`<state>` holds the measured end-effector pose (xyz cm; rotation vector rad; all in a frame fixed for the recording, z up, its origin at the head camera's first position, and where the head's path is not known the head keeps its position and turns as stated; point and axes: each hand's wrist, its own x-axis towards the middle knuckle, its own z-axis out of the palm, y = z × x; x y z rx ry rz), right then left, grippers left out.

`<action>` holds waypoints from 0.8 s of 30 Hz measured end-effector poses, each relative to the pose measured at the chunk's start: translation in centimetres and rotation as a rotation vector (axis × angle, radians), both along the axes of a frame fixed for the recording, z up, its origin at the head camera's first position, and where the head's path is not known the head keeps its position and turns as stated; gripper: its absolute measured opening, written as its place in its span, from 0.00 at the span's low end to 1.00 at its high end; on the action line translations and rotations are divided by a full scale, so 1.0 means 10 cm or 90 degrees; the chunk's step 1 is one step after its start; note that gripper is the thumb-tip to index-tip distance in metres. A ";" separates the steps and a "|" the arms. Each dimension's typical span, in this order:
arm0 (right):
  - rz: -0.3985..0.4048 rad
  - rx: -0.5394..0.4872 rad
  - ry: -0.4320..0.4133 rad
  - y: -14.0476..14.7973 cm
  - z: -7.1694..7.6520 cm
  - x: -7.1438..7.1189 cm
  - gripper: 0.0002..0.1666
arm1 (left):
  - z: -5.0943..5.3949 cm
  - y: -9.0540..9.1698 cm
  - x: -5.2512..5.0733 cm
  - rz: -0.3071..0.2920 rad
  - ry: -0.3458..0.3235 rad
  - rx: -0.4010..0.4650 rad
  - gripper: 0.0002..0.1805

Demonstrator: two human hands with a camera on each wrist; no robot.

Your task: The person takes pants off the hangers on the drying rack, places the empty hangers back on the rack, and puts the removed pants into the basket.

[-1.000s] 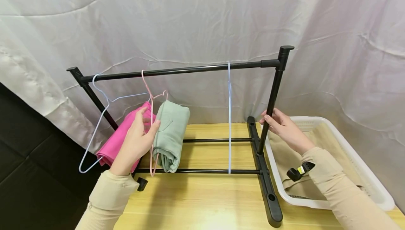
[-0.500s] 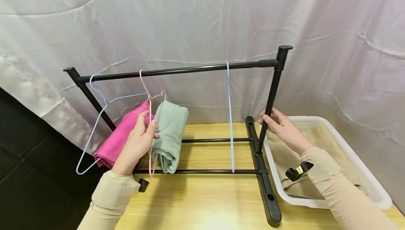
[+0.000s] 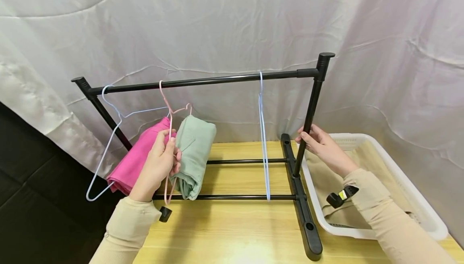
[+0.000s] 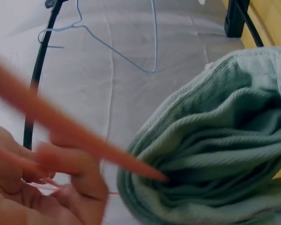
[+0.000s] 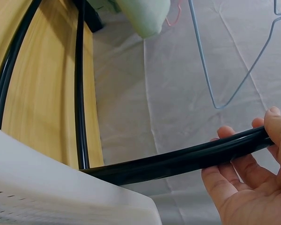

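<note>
My left hand [image 3: 159,163] grips the side wire of a pink hanger [image 3: 170,123], which hooks over the black top rail [image 3: 217,80]. A folded grey-green denim garment [image 3: 197,147] hangs on this hanger, close to the right of my fingers; its layered folds fill much of the left wrist view. Behind my left hand, a rolled bright pink garment [image 3: 139,159] hangs on a blue hanger [image 3: 105,155]. My right hand [image 3: 324,149] holds the rack's right upright post [image 3: 311,115], thumb on one side and fingers on the other, as the right wrist view confirms.
A bare blue hanger [image 3: 261,84] hangs near the rail's right end. Right of the rack's black foot [image 3: 309,227] stands a white basket [image 3: 389,155] with beige cloth [image 3: 366,159] inside. A pale curtain [image 3: 224,26] hangs behind the wooden table [image 3: 232,227].
My left fingers have closed round the pink hanger's side, and its lower end has swung left. The bare blue hanger sways slightly. My right hand stays on the post.
</note>
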<state>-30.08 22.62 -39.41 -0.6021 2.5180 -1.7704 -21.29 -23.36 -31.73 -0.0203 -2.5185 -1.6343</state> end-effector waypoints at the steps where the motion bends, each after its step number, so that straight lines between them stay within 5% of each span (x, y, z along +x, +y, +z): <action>1: -0.002 0.002 0.002 0.00 0.00 0.00 0.19 | -0.01 0.00 0.00 0.003 0.003 0.011 0.23; 13: 0.008 -0.028 0.005 0.02 -0.01 -0.02 0.15 | -0.06 0.02 -0.03 0.059 0.081 0.054 0.18; 24: 0.014 -0.021 0.001 0.02 -0.01 -0.03 0.15 | -0.06 0.04 -0.05 0.099 0.117 -0.008 0.16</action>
